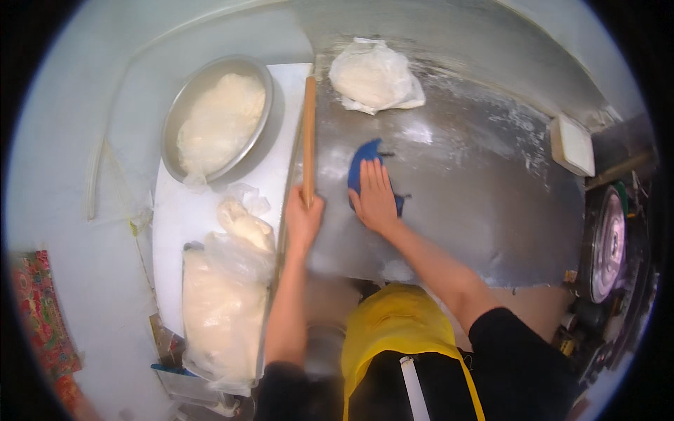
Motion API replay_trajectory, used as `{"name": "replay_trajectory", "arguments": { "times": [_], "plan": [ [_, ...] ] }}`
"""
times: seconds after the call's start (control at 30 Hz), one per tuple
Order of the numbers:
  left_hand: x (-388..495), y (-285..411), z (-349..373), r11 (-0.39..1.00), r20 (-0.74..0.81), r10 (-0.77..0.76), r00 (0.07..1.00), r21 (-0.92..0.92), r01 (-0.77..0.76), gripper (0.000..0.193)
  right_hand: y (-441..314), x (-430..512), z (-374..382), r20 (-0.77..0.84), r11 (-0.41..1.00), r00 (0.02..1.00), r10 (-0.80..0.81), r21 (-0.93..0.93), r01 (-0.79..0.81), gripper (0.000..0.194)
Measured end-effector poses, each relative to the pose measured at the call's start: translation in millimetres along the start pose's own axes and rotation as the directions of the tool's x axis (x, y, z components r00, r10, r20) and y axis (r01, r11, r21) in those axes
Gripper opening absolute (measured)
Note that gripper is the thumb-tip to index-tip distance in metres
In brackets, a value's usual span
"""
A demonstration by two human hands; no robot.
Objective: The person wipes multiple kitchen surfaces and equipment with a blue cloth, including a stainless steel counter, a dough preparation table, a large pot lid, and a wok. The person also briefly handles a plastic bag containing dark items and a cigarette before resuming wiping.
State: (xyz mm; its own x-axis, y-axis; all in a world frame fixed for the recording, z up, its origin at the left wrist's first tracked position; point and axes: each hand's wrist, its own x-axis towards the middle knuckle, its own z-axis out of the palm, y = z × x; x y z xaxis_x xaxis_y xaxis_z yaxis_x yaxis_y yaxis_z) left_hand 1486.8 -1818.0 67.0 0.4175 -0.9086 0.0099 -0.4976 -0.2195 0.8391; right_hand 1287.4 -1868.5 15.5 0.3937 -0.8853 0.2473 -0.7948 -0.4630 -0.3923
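Observation:
My left hand point(304, 217) is closed around the lower end of a wooden rolling pin point(309, 131), which points away from me along the seam between the white board and the metal worktop point(474, 210). Flat on a blue cloth point(358, 166), my right hand point(375, 197) presses it against the metal, fingers pointing forward. The cloth shows past the fingertips and beside the wrist. Beyond it, near the back wall, lies a pale lump, apparently dough, in a clear plastic bag point(371, 76).
Left, a white board point(287, 100) bears a steel bowl point(269, 105) of dough, a smaller bagged piece point(245, 223) and a plastic-covered tray of dough point(226, 310). A white lidded container point(571, 146) stands at the right rear; a round metal-rimmed object point(608, 244) is at the right edge.

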Motion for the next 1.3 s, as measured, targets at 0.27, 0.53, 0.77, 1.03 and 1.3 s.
{"name": "replay_trajectory", "arguments": {
  "times": [0.27,0.53,0.77,1.03,1.3],
  "plan": [
    [-127.8,0.0,-113.1,0.944,-0.051,-0.328,0.943,0.006,0.328,0.034,8.4,236.7,91.5,-0.069,0.955,0.954,-0.291,0.046,0.294,0.07],
    [-219.7,13.6,-143.2,0.959,-0.357,-0.279,0.891,-0.159,0.236,0.035,-59.1,104.2,66.1,0.067,0.893,0.898,-0.435,0.155,0.421,0.084],
    [-221.9,17.4,-172.3,0.96,-0.348,-0.266,0.899,-0.185,0.212,0.04,-141.1,-56.3,45.7,0.121,0.766,0.806,-0.579,0.419,0.488,0.074],
    [-185.7,45.4,-172.7,0.983,-0.178,-0.178,0.968,0.015,0.184,0.031,-183.3,-80.5,12.2,0.42,0.406,0.906,-0.057,0.838,-0.363,0.046],
    [-192.4,38.0,-169.4,0.991,-0.096,-0.134,0.986,0.013,0.136,0.029,10.3,-22.3,-17.4,-0.271,0.839,0.94,0.208,0.544,-0.029,0.048]
  ]
}}
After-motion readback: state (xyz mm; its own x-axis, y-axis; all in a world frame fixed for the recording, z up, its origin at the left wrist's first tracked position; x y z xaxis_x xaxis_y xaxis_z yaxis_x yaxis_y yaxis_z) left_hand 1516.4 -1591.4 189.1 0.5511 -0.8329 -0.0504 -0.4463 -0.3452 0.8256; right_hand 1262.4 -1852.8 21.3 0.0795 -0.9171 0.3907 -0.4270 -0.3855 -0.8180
